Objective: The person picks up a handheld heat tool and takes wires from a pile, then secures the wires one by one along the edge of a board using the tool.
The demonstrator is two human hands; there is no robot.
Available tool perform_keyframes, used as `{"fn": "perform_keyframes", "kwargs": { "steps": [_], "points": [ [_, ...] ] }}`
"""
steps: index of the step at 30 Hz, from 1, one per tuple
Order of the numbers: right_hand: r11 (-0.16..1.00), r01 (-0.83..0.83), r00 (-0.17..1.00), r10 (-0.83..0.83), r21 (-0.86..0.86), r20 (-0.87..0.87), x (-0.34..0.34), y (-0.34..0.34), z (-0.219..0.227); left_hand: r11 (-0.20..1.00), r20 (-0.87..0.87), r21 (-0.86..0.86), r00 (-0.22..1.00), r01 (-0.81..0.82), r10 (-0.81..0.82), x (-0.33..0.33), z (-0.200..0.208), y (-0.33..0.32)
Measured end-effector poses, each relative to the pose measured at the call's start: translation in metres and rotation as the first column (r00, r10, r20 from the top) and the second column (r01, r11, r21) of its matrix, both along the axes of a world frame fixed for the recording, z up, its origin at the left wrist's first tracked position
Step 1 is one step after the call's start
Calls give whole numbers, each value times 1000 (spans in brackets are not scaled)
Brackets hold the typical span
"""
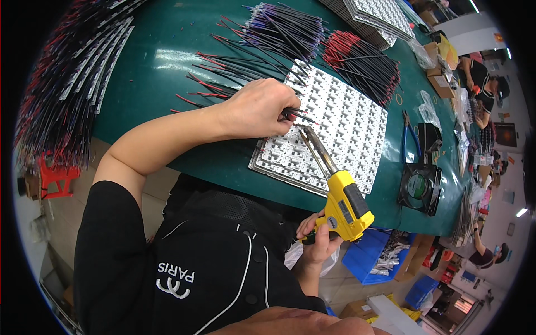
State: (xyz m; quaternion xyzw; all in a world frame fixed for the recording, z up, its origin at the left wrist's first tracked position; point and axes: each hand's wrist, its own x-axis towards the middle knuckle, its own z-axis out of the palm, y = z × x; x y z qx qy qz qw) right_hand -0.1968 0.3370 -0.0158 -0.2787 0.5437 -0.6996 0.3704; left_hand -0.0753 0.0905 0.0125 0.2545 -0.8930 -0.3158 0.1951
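My left hand (pixel 259 109) is closed, pinching black wires (pixel 301 116) whose ends lie over a white panel of circuit boards (pixel 349 120). A yellow soldering gun (pixel 346 206) is gripped in my right hand (pixel 319 240), its long metal tip reaching the panel just beside my left fingertips. Whether the tip touches a wire or a board pad I cannot tell. More black wires with red ends (pixel 209 81) fan out on the green table behind my left hand. The panel rests on at least one similar panel near the table's front edge.
Bundles of black wires with purple (pixel 285 25) and red ends (pixel 363 64) lie beyond the panel. Wired strips (pixel 84 67) pile up far left. Blue-handled pliers (pixel 410 137) and a black fan (pixel 420 188) sit right. A blue bin (pixel 368 254) stands below the table edge. Other people work at right.
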Motion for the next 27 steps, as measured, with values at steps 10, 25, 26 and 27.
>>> {"fn": "perform_keyframes", "kwargs": {
  "steps": [10, 25, 26, 27],
  "points": [
    [999, -32, 999, 30, -42, -39, -6, -2, 6, 1000, 11, 11, 1000, 9, -10, 0, 3, 0],
    [999, -7, 999, 8, -43, 32, 1, 5, 1, 985, -51, 134, 993, 108, -102, 0, -3, -10],
    [999, -6, 999, 8, -46, 32, 1, 5, 1, 983, -48, 149, 994, 109, -103, 1, -3, -10],
    [999, -7, 999, 8, -46, 32, 1, 5, 1, 983, -48, 148, 994, 108, -102, 1, -3, -11]
  ]
}}
